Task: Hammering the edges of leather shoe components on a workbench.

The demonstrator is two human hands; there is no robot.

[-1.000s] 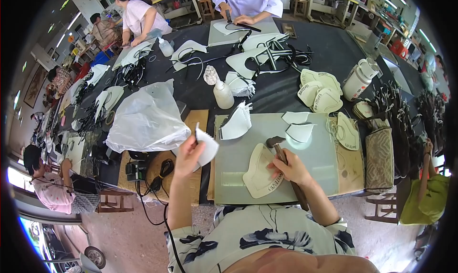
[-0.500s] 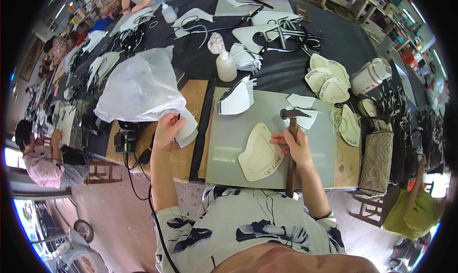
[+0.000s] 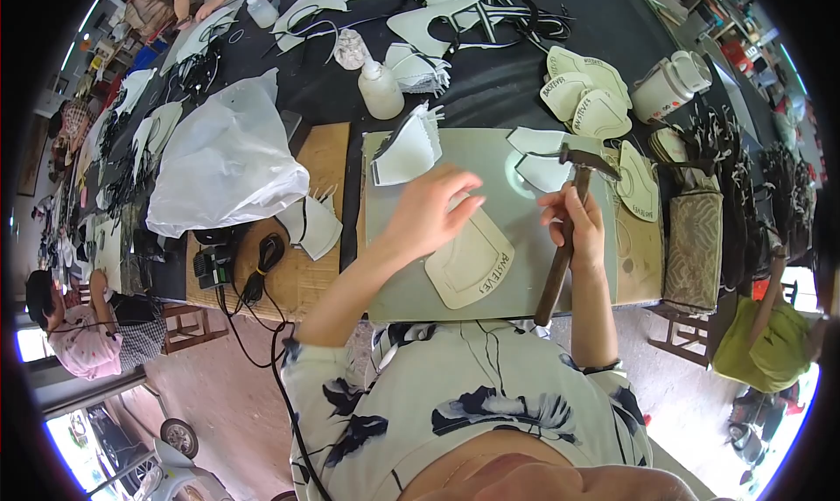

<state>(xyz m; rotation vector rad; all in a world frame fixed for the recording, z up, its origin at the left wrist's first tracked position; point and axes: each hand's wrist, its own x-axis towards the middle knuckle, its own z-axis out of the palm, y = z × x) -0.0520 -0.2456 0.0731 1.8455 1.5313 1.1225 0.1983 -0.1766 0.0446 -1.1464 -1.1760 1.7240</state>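
My left hand (image 3: 436, 210) is above the grey-green board (image 3: 394, 282), its fingers stretched out and apart, with nothing visible in them. It partly covers a cream shaped pattern piece (image 3: 472, 260) marked with an inner outline. My right hand (image 3: 581, 225) grips a hammer (image 3: 557, 273) by its wooden handle. The dark head points up, beside white cut pieces (image 3: 544, 164) at the board's far right. A stack of white pieces (image 3: 409, 148) with jagged edges stands near the board's far left. Left of the board, another white piece (image 3: 313, 227) with a dark strip lies on brown cardboard (image 3: 328, 173).
A white plastic bag (image 3: 227, 155) lies at the left, near a black cable coil (image 3: 262, 256). Beyond the board stands a white bottle (image 3: 381, 90). More cream patterns (image 3: 599, 112), a white jar (image 3: 669, 85) and a patterned box (image 3: 693, 252) are at the right.
My left hand has come away from the white piece by the plastic bag and moved right, over the board. My right hand has shifted the hammer rightward. The whole view has shifted slightly.
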